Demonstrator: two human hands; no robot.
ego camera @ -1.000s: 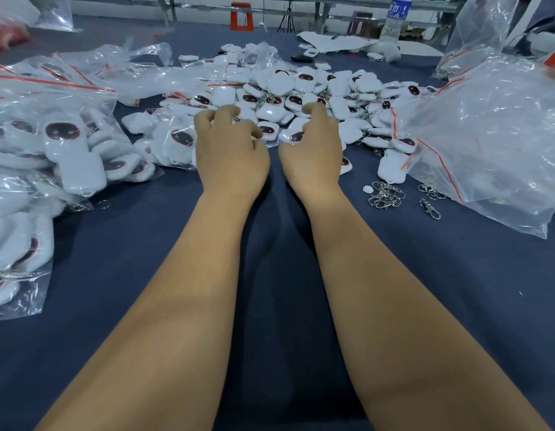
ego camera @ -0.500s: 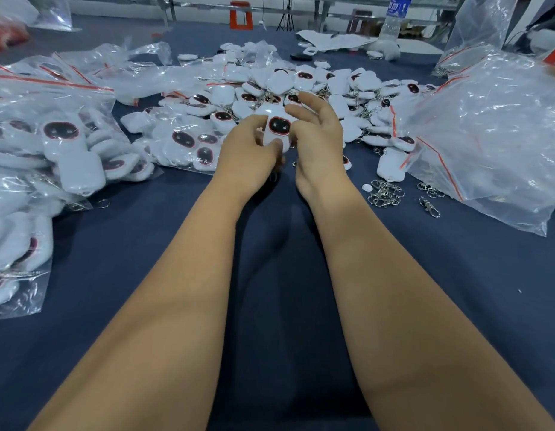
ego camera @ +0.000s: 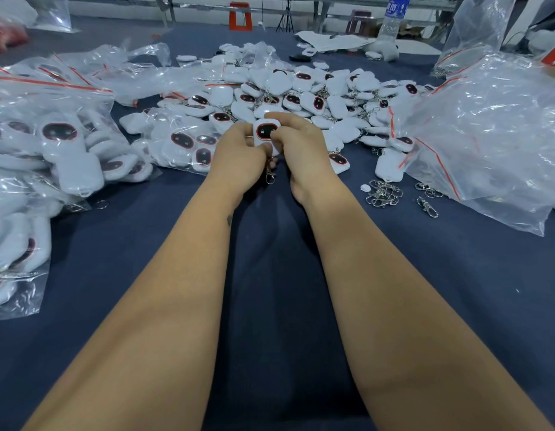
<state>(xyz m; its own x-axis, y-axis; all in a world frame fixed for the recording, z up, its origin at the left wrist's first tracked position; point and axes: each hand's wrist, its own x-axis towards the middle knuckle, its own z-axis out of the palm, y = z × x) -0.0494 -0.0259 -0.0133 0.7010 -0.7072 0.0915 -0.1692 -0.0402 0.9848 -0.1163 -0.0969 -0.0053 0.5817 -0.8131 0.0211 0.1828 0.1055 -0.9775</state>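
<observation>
Blue-clothed table [ego camera: 270, 275], middle: key fob [ego camera: 266, 132] pinched from both sides by curled left hand [ego camera: 238, 154] and right hand [ego camera: 298, 144], clasp [ego camera: 269, 177] hanging below. Advised: fob kept face-up and steady, clasp left free. Half a second earlier the right fingers were spread. Pile [ego camera: 304, 88] behind, unchanged

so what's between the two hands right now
A white key fob, held by the left hand and the right hand, its dark button pad facing the camera; a metal clasp hangs below it. The head view shows this.
</observation>
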